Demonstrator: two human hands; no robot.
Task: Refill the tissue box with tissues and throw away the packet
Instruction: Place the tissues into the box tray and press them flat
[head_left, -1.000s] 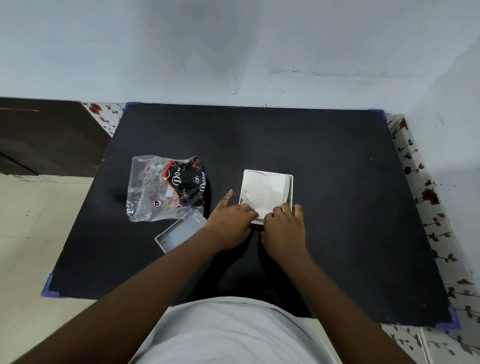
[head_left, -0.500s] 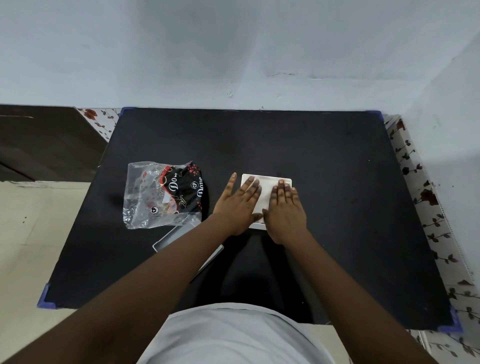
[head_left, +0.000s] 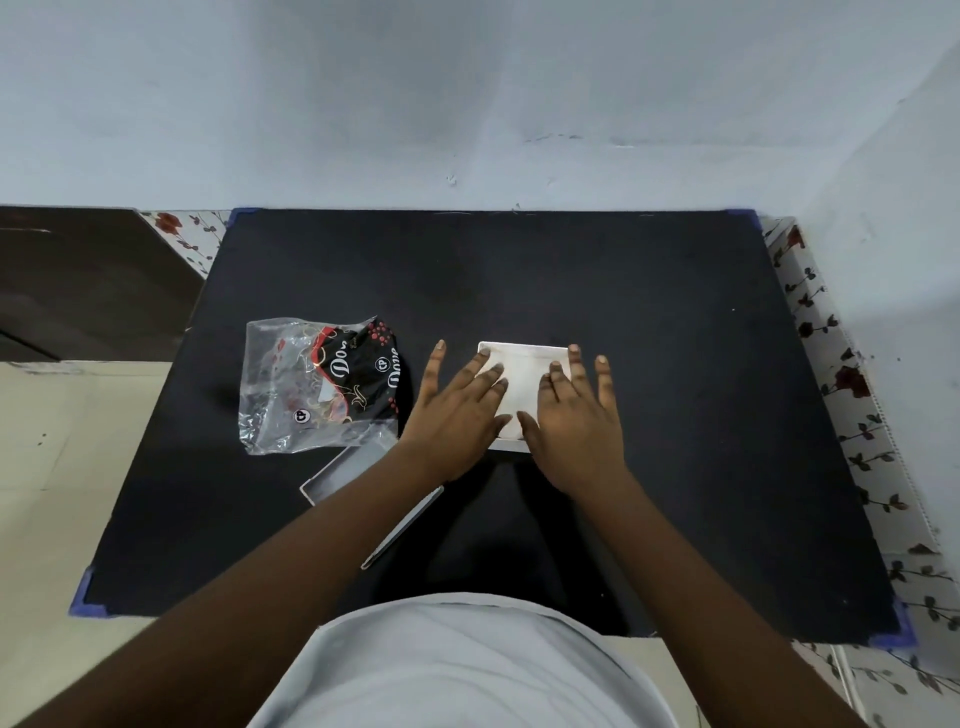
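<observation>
Both hands (head_left: 519, 410) now flat, fingers spread, on 1 tissue box (head_left: 522, 374); black surface (head_left: 649, 364), pale wall; 1 packet (head_left: 322, 382) at 9 o'clock.

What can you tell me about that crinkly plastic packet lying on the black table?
The packet is a clear, crumpled plastic wrapper with a black printed panel bearing red dots, gold swirls and white lettering. It looks emptied and lies flat on the black table, left of the white tissue box. Its near edge overlaps a flat grey lid. Neither hand touches it; the left hand lies just to its right.
</observation>
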